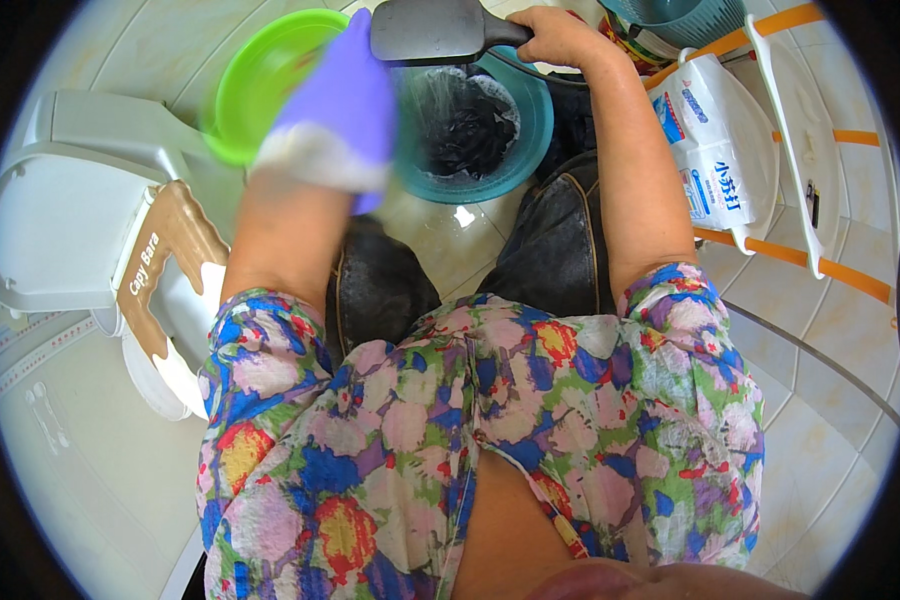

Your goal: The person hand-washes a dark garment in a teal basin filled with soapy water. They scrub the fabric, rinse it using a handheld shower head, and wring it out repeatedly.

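Observation:
My right hand grips the handle of a dark grey shower head, tilted face down at the top. Thin streams of water fall from it into a teal plastic basin, where black cloth lies in foamy water. My left hand, in a purple glove with a pale cuff, is blurred beside the shower head's left end; its fingers are not clear. Behind the glove is a bright green basin, also blurred.
A toilet with a brown-and-white patterned part stands at the left. To the right, a rack with orange bars holds white basins and a white printed package. A blue-grey basket is at the top right. Dark cloth lies right of the teal basin.

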Available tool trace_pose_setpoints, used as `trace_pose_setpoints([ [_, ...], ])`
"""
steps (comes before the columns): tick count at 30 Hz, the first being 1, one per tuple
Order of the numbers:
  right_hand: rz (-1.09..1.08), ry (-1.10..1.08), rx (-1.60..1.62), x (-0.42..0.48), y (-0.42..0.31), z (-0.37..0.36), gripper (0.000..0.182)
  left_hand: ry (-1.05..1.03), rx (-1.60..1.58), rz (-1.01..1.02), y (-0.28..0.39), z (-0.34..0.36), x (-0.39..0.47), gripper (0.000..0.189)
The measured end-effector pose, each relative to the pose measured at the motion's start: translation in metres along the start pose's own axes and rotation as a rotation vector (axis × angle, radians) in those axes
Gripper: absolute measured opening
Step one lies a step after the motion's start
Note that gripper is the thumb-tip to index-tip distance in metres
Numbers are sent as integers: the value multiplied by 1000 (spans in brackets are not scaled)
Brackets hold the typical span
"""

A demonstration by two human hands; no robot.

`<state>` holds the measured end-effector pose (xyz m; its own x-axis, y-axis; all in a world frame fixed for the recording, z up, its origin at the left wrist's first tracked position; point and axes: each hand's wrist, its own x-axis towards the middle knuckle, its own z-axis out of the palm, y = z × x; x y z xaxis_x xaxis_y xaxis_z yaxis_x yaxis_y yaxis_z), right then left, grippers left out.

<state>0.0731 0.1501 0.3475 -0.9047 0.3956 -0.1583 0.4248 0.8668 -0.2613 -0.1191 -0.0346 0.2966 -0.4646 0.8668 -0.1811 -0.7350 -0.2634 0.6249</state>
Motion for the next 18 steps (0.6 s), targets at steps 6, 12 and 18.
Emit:
trace_pose_setpoints([
  [6,74,-89,113,-1,1,5,42,-151,15,-102,6,18,-9,44],
  [12,79,-132,87,-5,-6,-12,39,-78,9,-102,15,45,-26,47],
  [18,51,-61,55,-5,-4,-7,38,64,159,11,10,29,4,40],
])
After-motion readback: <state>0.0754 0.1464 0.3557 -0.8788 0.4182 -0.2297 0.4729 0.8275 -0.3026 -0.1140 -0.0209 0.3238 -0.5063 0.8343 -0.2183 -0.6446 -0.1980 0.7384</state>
